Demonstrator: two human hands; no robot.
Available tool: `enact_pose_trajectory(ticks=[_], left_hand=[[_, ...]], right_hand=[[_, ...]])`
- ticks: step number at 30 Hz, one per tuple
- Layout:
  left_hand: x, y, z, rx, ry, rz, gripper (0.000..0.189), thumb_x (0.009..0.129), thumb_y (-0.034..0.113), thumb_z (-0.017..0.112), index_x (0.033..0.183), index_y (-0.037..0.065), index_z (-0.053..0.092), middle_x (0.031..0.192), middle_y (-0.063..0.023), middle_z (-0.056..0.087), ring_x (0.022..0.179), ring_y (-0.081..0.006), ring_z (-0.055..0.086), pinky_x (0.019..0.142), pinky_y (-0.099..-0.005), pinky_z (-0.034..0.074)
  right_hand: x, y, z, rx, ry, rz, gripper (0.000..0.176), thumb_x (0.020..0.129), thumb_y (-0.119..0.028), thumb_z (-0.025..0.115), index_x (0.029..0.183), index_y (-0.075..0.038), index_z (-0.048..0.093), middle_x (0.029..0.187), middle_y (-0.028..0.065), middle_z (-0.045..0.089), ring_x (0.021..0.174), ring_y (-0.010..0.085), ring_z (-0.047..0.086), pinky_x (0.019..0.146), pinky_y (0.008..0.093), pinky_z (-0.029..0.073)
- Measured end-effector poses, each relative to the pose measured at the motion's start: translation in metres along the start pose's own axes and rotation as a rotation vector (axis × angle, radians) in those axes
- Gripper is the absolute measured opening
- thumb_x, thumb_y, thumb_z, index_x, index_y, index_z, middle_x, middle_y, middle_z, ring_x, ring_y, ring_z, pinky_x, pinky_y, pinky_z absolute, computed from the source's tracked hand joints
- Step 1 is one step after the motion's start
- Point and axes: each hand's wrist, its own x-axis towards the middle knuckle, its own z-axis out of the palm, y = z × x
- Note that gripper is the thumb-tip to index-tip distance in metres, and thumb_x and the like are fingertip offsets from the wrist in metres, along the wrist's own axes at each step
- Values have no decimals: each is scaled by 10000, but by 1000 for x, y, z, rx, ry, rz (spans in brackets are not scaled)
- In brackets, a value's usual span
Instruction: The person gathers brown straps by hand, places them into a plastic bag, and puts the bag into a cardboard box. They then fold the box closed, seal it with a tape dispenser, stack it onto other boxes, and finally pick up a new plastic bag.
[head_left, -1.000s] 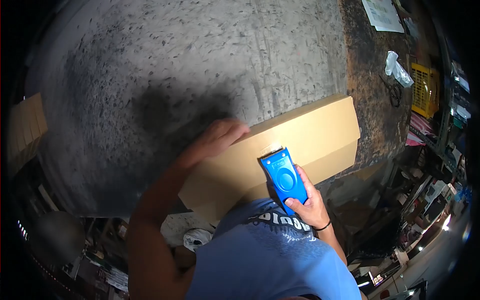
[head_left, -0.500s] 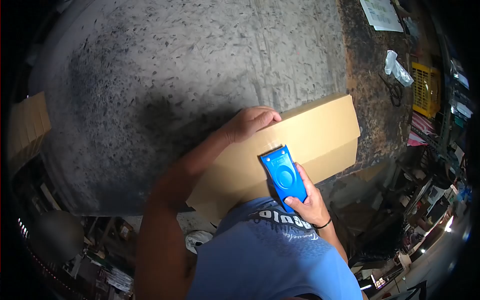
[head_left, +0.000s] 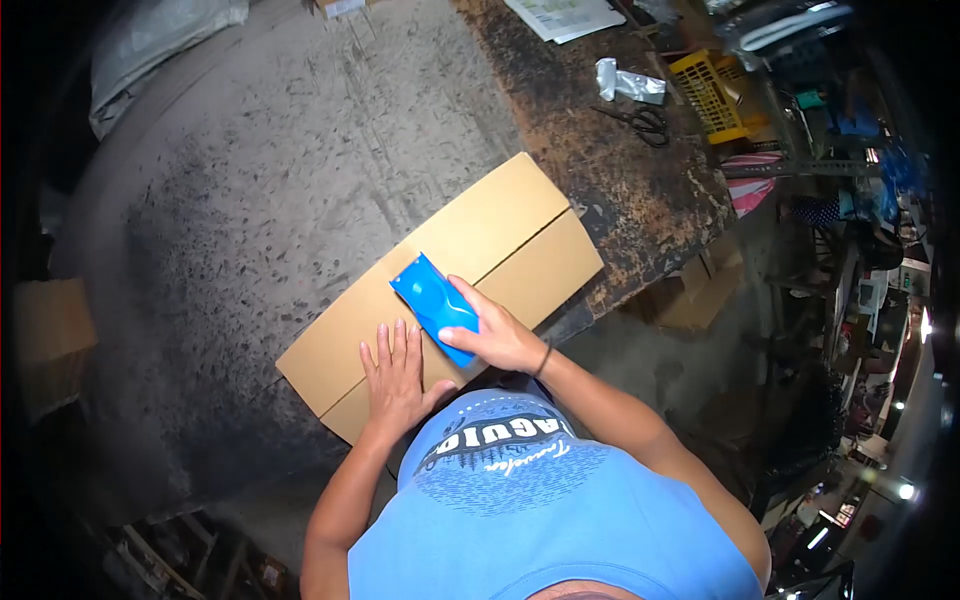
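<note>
A cardboard box (head_left: 500,215) lies at a slant along the worktable's near edge, with a dark seam running lengthwise between its flaps. My right hand (head_left: 497,335) grips a blue tape dispenser (head_left: 430,298) over the middle of the box, its far end resting at or just above the cardboard. Whether tape is coming out of it cannot be seen. To the left of the dispenser, my left hand (head_left: 396,385) is laid flat across the seam, fingers stretched out and holding nothing.
The worktable (head_left: 300,190) has a worn grey surface and a rusty strip at right. On that strip lie scissors (head_left: 640,122), a crumpled silvery wrapper (head_left: 630,84) and papers (head_left: 568,15). A yellow crate (head_left: 708,95) stands beyond. Another cardboard piece (head_left: 55,320) is at far left.
My left hand has come from the box's far edge to lie flat over the seam. The box now lies flatter, its seam showing. The dispenser has moved onto its middle. My view has turned.
</note>
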Motion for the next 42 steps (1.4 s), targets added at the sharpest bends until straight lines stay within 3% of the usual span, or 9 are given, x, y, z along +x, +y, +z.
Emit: enact_pose_trajectory(ticks=[1,5,7,8,10,14,23,36,42], left_hand=[[2,2,10,54,37,-4,1143,632,656,645,1423,-8,156,1489,-201,139,1381,-392,45,1048,-625,-6],[5,11,12,73,-16,-75,1350,463,710,700,1432,-14,100,1494,-214,96,1386,-391,0,1057,-611,-12],[9,16,12,77,-9,-90,1353,461,708,705,1430,-18,100,1493,-217,95,1387,-388,2,1058,-609,-12],[8,17,13,67,-23,-100,1357,459,706,709,1429,-22,101,1492,-220,94,1388,-385,5,1060,-608,-11],[6,12,21,87,77,-68,1347,475,765,652,1425,-28,119,1491,-221,99,1388,-383,16,1056,-615,-9],[8,3,40,213,185,-37,1328,505,864,507,1423,-24,143,1491,-219,102,1387,-385,30,1037,-647,-8],[9,4,43,245,225,-66,1305,495,845,543,1430,15,169,1497,-184,128,1387,-367,76,1036,-654,29],[13,5,39,321,183,-114,1277,478,803,601,1415,24,221,1478,-208,172,1375,-386,112,1041,-648,71],[14,7,38,350,150,-140,1269,482,810,583,1428,51,209,1494,-175,151,1388,-360,77,1063,-615,44]], right_hand=[[1,-2,0,-7,-2,-26,807,820,-255,659,1397,62,193,1367,195,369,1255,228,379,1034,336,311],[0,-5,-2,-115,10,-86,830,799,-322,665,1381,70,221,1329,212,407,1236,244,407,1018,350,336],[0,-10,0,-96,16,-99,815,790,-325,670,1378,52,249,1309,201,429,1206,238,431,1005,351,352],[7,6,0,-64,23,-142,777,781,-248,658,1409,-40,250,1273,179,485,1140,240,499,958,350,407],[7,5,1,25,2,-162,710,796,-267,677,1343,10,319,1204,121,515,1077,189,521,910,331,445],[23,29,-6,-120,64,-198,764,788,-349,687,1318,73,333,1221,177,497,1113,226,498,935,339,419],[3,24,4,-86,93,-253,550,783,-236,689,1225,9,470,1053,99,598,946,156,567,827,298,463],[-158,59,13,-254,221,-260,777,765,-306,681,1362,36,319,1157,236,575,1042,261,593,873,349,460],[-190,79,11,-115,232,-202,787,762,-319,683,1371,20,316,1129,232,593,997,235,608,848,326,470]])
